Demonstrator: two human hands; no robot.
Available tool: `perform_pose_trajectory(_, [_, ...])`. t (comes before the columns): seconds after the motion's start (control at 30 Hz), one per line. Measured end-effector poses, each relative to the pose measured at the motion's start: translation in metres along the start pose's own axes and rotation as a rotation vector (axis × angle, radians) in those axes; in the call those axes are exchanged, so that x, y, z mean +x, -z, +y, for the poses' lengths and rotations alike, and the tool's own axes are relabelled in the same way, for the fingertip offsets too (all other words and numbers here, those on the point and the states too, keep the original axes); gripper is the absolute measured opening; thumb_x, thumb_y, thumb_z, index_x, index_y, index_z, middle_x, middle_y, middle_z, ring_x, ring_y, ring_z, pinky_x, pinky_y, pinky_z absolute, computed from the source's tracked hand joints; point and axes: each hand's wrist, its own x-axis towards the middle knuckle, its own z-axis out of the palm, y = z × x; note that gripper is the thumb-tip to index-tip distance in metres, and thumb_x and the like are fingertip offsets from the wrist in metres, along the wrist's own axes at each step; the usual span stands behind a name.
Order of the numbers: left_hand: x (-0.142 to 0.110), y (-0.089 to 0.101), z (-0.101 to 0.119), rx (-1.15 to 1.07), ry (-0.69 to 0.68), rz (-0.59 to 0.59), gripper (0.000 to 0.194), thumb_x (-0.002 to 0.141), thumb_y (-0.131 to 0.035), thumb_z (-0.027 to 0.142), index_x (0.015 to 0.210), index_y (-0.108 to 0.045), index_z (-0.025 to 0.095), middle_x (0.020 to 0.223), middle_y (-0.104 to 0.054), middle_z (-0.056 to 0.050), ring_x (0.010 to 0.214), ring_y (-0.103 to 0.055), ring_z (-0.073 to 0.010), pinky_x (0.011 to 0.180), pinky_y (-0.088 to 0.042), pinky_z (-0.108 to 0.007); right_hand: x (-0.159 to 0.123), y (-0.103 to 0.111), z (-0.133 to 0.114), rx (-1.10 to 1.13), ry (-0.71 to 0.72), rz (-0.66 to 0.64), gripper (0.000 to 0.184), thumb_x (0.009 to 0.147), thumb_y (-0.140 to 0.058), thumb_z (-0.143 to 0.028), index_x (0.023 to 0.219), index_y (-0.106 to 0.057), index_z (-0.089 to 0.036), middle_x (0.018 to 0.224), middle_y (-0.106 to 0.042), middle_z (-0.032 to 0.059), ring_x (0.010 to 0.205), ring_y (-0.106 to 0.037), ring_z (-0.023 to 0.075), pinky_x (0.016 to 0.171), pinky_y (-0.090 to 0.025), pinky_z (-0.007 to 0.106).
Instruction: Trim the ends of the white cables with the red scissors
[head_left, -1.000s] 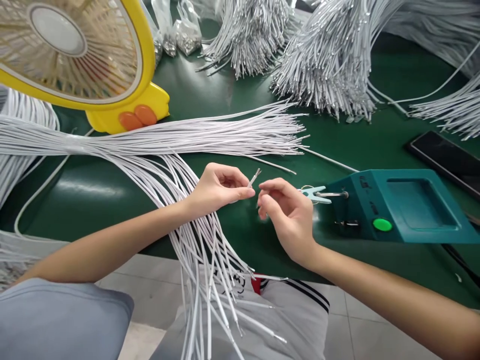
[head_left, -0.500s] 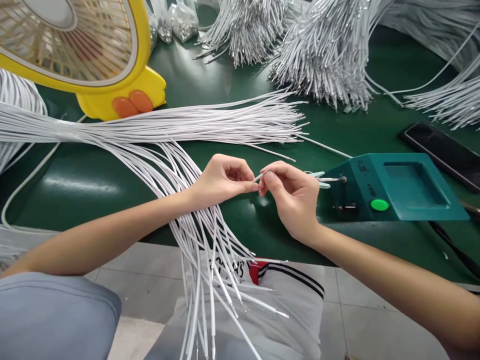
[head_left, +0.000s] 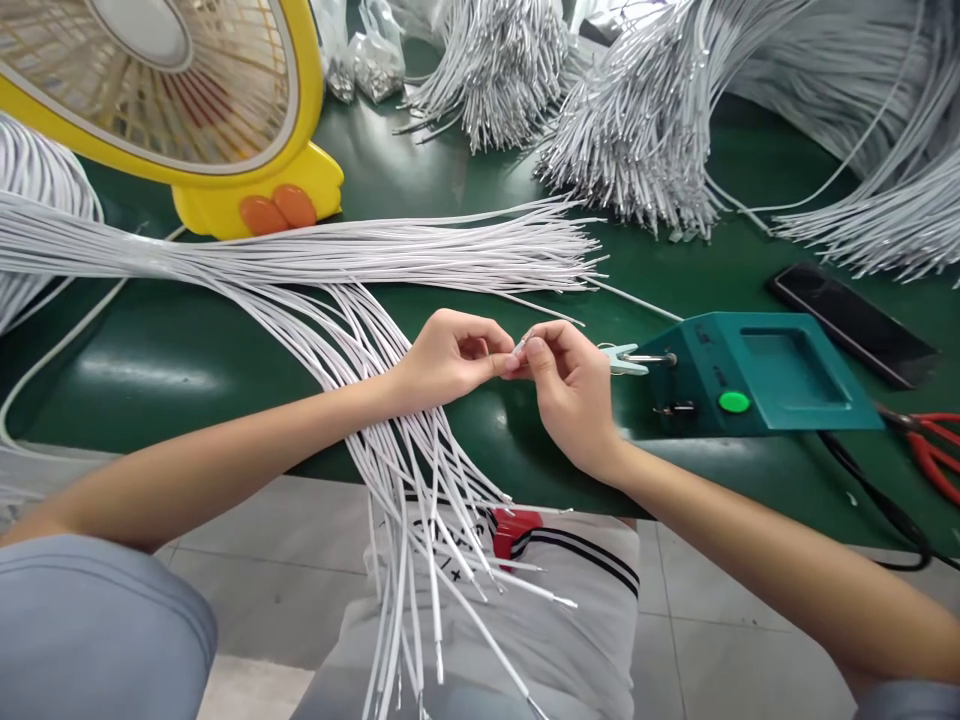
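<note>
My left hand [head_left: 450, 360] is closed, pinching the end of a thin white wire [head_left: 523, 342] over the green table [head_left: 225, 370]. My right hand [head_left: 574, 390] meets it fingertip to fingertip, closed on the same wire tip. Under my left wrist a fan of white wires [head_left: 390, 450] runs off the table edge and hangs over my lap. Just right of my right hand stands a teal box [head_left: 757, 375] with a green button [head_left: 733, 402] and a small clip [head_left: 622, 358] sticking out of its left side.
A yellow fan [head_left: 225, 120] stands at the back left. A long wire bundle [head_left: 375, 255] lies across the table, with heaps of wires [head_left: 637, 120] behind. A black phone [head_left: 847, 320] and red scissors [head_left: 930, 445] lie right of the box.
My right hand has moved left from the clip to join my left hand at the wire tip. The view has shifted, bringing the red scissors into sight.
</note>
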Motion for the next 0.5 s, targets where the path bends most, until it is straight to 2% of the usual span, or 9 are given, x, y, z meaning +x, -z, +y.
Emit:
perform_pose_trajectory(0.2, [0.004, 0.003, -0.002, -0.143, 0.006, 0.023, 0.025, 0.071, -0.074, 0.031, 0.066, -0.062, 0.009, 0.052, -0.052, 0.001, 0.043, -0.047, -0.0059, 0.040, -0.036, -0.018, 0.001, -0.003, 0.002, -0.023, -0.008, -0.039, 0.019, 0.089, -0.052, -0.033, 0.077, -0.052, -0.019, 0.071, -0.056, -0.0027, 0.064, -0.060, 0.0088, 0.065, -0.057, 0.026])
perform_pose_trajectory(0.33, [0.004, 0.004, -0.002, -0.207, 0.020, 0.031, 0.019, 0.072, -0.072, 0.024, 0.068, -0.063, 0.008, 0.052, -0.054, 0.000, 0.041, -0.046, -0.0054, 0.037, -0.036, -0.017, -0.012, 0.004, -0.020, -0.200, 0.112, 0.042, 0.013, 0.090, -0.050, -0.026, 0.082, -0.056, -0.019, 0.073, -0.059, -0.0010, 0.066, -0.061, 0.0097, 0.062, -0.054, 0.025])
perform_pose_trajectory(0.4, [0.004, 0.003, -0.002, -0.227, 0.050, 0.041, 0.015, 0.070, -0.071, 0.020, 0.072, -0.064, 0.007, 0.054, -0.056, -0.001, 0.040, -0.046, -0.0052, 0.037, -0.036, -0.017, -0.022, 0.025, -0.033, -0.354, 0.261, 0.110, 0.009, 0.088, -0.053, -0.024, 0.087, -0.061, -0.020, 0.080, -0.062, 0.0013, 0.070, -0.062, 0.0112, 0.061, -0.054, 0.025])
perform_pose_trajectory(0.43, [0.004, 0.003, -0.002, -0.232, 0.070, 0.040, 0.014, 0.070, -0.071, 0.019, 0.073, -0.065, 0.006, 0.055, -0.057, -0.001, 0.040, -0.047, -0.0053, 0.037, -0.036, -0.017, -0.026, 0.043, -0.038, -0.461, 0.351, 0.185, 0.009, 0.086, -0.056, -0.022, 0.090, -0.063, -0.021, 0.084, -0.063, 0.0021, 0.071, -0.062, 0.0119, 0.061, -0.054, 0.026])
perform_pose_trajectory(0.47, [0.004, 0.003, -0.001, -0.235, 0.090, 0.039, 0.013, 0.069, -0.071, 0.018, 0.073, -0.065, 0.006, 0.055, -0.058, -0.002, 0.040, -0.047, -0.0054, 0.037, -0.036, -0.017, -0.030, 0.066, -0.040, -0.563, 0.443, 0.312, 0.011, 0.084, -0.058, -0.022, 0.093, -0.065, -0.021, 0.084, -0.062, 0.0021, 0.069, -0.062, 0.0120, 0.059, -0.054, 0.027])
perform_pose_trajectory(0.5, [0.004, 0.002, 0.000, -0.240, 0.108, 0.034, 0.013, 0.069, -0.070, 0.017, 0.072, -0.065, 0.006, 0.056, -0.059, -0.003, 0.040, -0.047, -0.0055, 0.037, -0.036, -0.017, -0.032, 0.094, -0.041, -0.695, 0.479, 0.461, 0.014, 0.084, -0.058, -0.023, 0.096, -0.065, -0.022, 0.084, -0.062, 0.0025, 0.068, -0.062, 0.0122, 0.059, -0.054, 0.027])
